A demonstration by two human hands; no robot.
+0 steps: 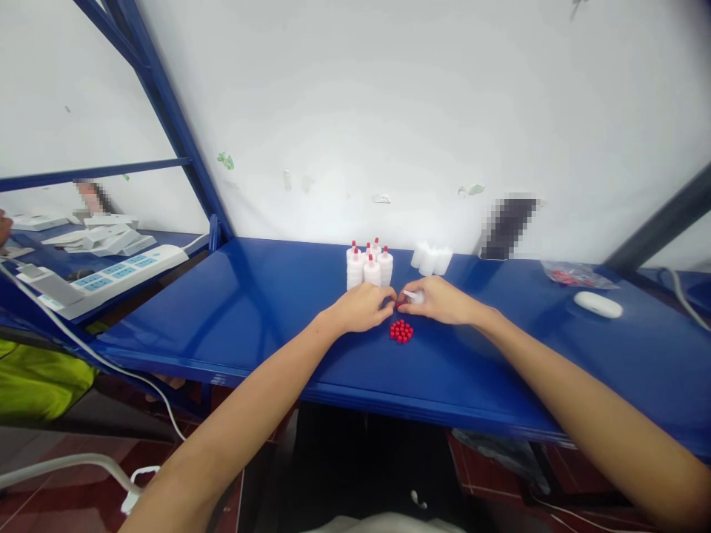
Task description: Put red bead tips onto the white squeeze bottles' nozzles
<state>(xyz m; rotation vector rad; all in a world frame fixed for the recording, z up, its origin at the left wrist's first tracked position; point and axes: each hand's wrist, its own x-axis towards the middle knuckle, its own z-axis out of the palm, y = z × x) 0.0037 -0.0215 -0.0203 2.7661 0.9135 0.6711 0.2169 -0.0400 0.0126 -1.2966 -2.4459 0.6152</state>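
My right hand (436, 300) is closed around a white squeeze bottle (414, 297), its pointed nozzle aimed left and most of its body hidden in the palm. My left hand (367, 306) meets it with thumb and index finger pinched. A small red cap (399, 303) shows between the fingertips of both hands, partly covered. Just below them, a cluster of loose red caps (401, 332) lies on the blue table (266, 303). Behind my left hand stand several white bottles (371, 272) with red tips. Several white bottles without visible red tips (432, 259) stand behind my right hand.
A dark blurred-out object (508, 226) leans against the wall. To the right lie a plastic bag with red pieces (578, 275) and a white oval object (598, 304). At left are a power strip (119, 277), white boxes (105, 237) and part of another person's hand (4, 228).
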